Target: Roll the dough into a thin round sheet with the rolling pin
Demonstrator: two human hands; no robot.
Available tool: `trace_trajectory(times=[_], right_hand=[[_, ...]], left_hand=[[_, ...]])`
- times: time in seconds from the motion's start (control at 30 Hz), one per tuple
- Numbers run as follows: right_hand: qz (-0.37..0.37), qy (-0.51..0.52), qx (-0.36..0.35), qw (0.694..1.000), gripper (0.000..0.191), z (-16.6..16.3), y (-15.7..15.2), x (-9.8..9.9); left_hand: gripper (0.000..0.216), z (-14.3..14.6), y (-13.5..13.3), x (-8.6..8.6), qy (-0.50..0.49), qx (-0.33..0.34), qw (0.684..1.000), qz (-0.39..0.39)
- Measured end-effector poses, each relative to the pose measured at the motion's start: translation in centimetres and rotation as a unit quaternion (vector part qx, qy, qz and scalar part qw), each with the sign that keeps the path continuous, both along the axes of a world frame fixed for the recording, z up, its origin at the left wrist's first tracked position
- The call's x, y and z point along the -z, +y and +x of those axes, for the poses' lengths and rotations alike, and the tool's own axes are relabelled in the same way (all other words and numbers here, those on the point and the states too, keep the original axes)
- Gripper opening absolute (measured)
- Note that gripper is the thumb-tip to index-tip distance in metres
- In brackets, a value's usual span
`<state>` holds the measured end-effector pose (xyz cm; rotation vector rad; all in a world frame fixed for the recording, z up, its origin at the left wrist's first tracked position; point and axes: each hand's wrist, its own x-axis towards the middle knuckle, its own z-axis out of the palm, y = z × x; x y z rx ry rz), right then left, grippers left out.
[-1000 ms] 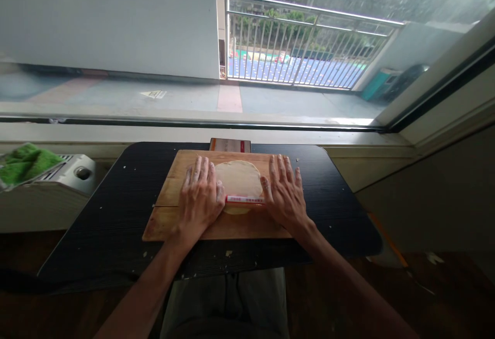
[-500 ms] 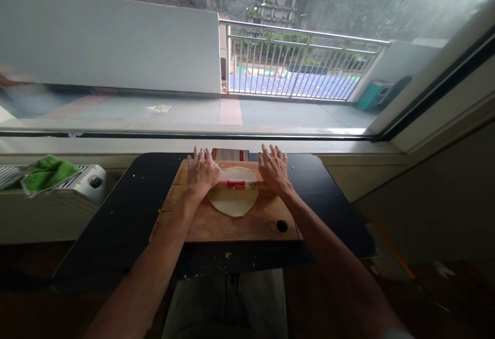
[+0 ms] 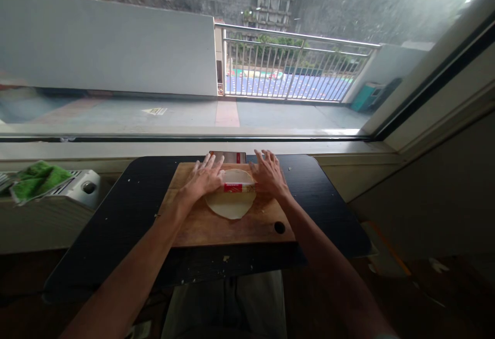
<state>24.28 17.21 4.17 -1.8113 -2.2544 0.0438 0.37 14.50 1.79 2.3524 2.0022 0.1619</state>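
Resting left hand [image 3: 207, 175] and right hand [image 3: 268, 175] palm-down, fingers extended, over ends of rolling pin [image 3: 248, 187]. Laid across dough sheet [image 3: 231, 206], nearer far edge of cutting board [image 3: 232, 233]. Can't read red label [image 3: 233, 188] or flat box [image 3: 230, 157] past same edge.

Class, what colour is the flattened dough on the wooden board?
The dough is pale cream, best seen in the head view.

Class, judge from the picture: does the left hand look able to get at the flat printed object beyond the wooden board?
Probably yes: the left hand has its fingertips close to the flat printed object, with nothing visible blocking, though it would need to leave the rolling pin.
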Motion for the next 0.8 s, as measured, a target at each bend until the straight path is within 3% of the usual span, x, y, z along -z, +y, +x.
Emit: trace_trajectory(times=[0.17, 0.33, 0.47, 0.63, 0.8], right_hand=[[-0.092, -0.037, -0.009, 0.995, 0.071, 0.4, -3.3, 0.2], [-0.053, -0.065, -0.041, 0.996, 0.071, 0.7, -7.6, 0.2], [-0.001, -0.072, -0.033, 0.997, 0.069, 0.7, -9.9, 0.2], [0.048, -0.043, -0.019, 0.998, 0.066, 0.3, -9.4, 0.7], [0.058, -0.024, -0.014, 0.998, 0.064, -0.7, -6.6, 1.0]], left_hand=[[0.064, 0.5, -3.7, -0.1, 0.008, 0.008, 1.000, 0.015], [0.060, 1.1, -7.4, 0.0, -0.005, -0.008, 0.999, 0.052], [0.057, 1.4, -8.9, 0.3, -0.017, -0.014, 0.997, 0.080], [0.056, 1.7, -8.0, 0.4, -0.020, -0.030, 0.995, 0.094], [0.065, 1.6, -4.3, 0.1, -0.035, -0.076, 0.993, 0.081]])
